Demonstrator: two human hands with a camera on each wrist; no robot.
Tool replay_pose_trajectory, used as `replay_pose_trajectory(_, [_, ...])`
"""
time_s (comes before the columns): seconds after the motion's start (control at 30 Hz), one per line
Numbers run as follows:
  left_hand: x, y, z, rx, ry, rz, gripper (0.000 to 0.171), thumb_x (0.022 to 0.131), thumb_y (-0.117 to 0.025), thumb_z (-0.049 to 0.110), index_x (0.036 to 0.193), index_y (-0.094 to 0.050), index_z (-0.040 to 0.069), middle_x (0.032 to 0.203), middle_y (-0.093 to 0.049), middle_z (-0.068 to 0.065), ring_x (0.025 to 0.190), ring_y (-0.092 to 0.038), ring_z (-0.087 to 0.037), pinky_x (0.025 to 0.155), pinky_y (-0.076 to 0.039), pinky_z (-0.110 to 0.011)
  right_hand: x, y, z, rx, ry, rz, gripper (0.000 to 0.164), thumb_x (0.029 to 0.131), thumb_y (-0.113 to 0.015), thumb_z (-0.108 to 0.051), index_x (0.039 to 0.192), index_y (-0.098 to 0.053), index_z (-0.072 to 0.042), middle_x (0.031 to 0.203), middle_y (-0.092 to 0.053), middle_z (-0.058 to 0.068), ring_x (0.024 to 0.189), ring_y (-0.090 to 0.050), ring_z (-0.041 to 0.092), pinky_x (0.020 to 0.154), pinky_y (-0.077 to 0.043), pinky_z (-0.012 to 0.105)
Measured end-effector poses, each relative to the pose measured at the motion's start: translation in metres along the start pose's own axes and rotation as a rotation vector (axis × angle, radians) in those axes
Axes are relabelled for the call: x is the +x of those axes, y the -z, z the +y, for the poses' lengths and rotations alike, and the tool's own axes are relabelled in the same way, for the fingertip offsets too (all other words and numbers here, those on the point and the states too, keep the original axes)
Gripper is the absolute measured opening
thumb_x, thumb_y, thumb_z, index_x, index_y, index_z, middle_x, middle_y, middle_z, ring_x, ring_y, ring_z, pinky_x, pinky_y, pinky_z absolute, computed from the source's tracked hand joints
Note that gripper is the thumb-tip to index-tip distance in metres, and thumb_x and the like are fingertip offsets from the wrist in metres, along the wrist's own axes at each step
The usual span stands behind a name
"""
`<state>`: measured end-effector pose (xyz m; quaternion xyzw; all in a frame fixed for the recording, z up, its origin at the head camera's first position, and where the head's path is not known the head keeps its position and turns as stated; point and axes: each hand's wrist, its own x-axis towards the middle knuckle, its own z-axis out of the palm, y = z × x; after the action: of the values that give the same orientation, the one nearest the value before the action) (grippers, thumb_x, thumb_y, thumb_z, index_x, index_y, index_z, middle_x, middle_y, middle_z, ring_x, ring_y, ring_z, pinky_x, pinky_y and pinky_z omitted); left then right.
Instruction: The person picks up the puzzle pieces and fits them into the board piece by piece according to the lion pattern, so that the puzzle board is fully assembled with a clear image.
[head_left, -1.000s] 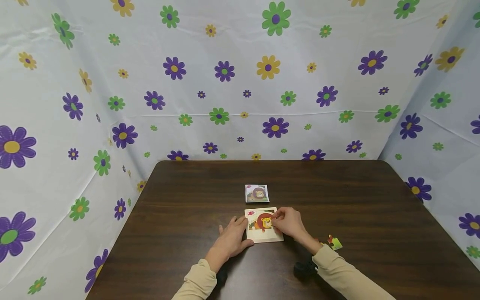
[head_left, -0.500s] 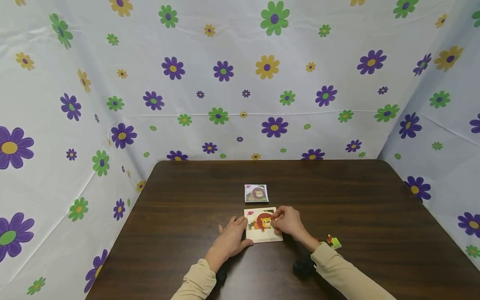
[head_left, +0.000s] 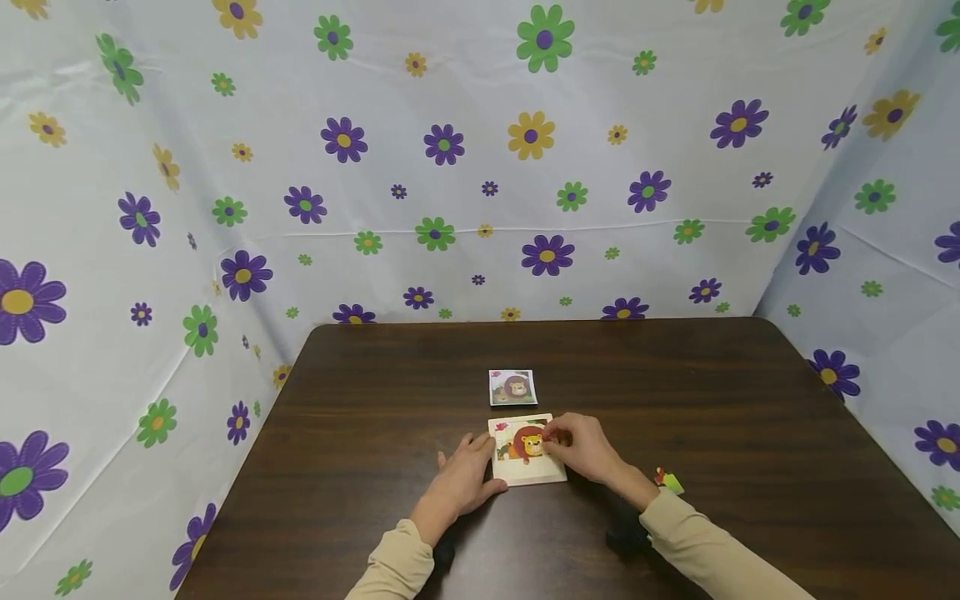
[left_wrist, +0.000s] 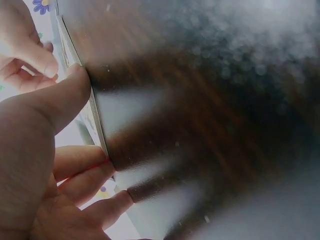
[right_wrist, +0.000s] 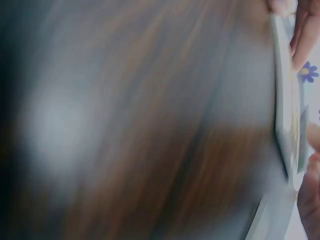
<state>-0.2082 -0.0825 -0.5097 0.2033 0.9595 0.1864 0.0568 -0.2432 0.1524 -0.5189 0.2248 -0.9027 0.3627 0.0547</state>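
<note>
A small wooden jigsaw puzzle (head_left: 537,477) with a lion picture lies mid-table, its lower strip bare pale wood. My left hand (head_left: 463,477) steadies it, fingers extended along the left edge and thumb at the lower left corner. Seen from the left wrist, the left thumb (left_wrist: 72,97) touches the tray's edge. At the tray's right side my right hand (head_left: 585,447) pinches a puzzle piece over the lion's mane; the fingers hide most of it. In the right wrist view, a thin greenish piece (right_wrist: 303,142) shows at the right fingers (right_wrist: 310,192).
Behind the puzzle lies a square lion picture card (head_left: 513,388). A loose green, yellow and red puzzle piece (head_left: 670,481) lies right of my right forearm. A flower-patterned cloth (head_left: 480,167) stands behind the dark wooden table (head_left: 360,383) and at both sides.
The right wrist and forearm have swung a little to the right, covering a red bit seen earlier beside the loose piece. The right fingers stay on the puzzle. The left hand holds still.
</note>
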Motion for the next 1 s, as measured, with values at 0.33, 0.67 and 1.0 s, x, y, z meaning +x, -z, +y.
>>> replay_pose_trajectory(0.33, [0.001, 0.0, 0.0, -0.005, -0.008, -0.001, 0.063, 0.082, -0.075, 0.038, 0.132, -0.054, 0.005, 0.137, -0.052, -0.012, 0.128, -0.043, -0.039, 0.085, -0.032, -0.076, 0.0, 0.008, 0.015, -0.129, 0.144, -0.182, 0.021, 0.083, -0.074, -0.012, 0.103, -0.075, -0.004, 0.106, -0.071, 0.009, 0.11, -0.061, 0.036, 0.09, -0.047, 0.051])
replay_pose_trajectory(0.67, [0.001, -0.001, -0.001, -0.009, -0.002, -0.004, 0.064, 0.083, -0.074, 0.038, 0.133, -0.053, 0.005, 0.138, -0.051, -0.012, 0.129, -0.042, -0.04, 0.086, -0.032, -0.077, 0.002, 0.005, 0.01, -0.21, 0.26, -0.146, 0.016, 0.079, -0.075, -0.005, 0.095, -0.077, -0.001, 0.101, -0.072, 0.014, 0.1, -0.066, 0.033, 0.085, -0.051, 0.046])
replay_pose_trajectory(1.0, [0.002, -0.001, 0.0, -0.005, -0.011, 0.007, 0.063, 0.082, -0.074, 0.039, 0.132, -0.054, 0.006, 0.137, -0.052, -0.012, 0.128, -0.043, -0.038, 0.085, -0.032, -0.077, 0.002, 0.005, 0.008, -0.232, 0.249, -0.142, 0.016, 0.078, -0.076, -0.004, 0.095, -0.076, 0.0, 0.1, -0.072, 0.013, 0.097, -0.067, 0.03, 0.083, -0.052, 0.044])
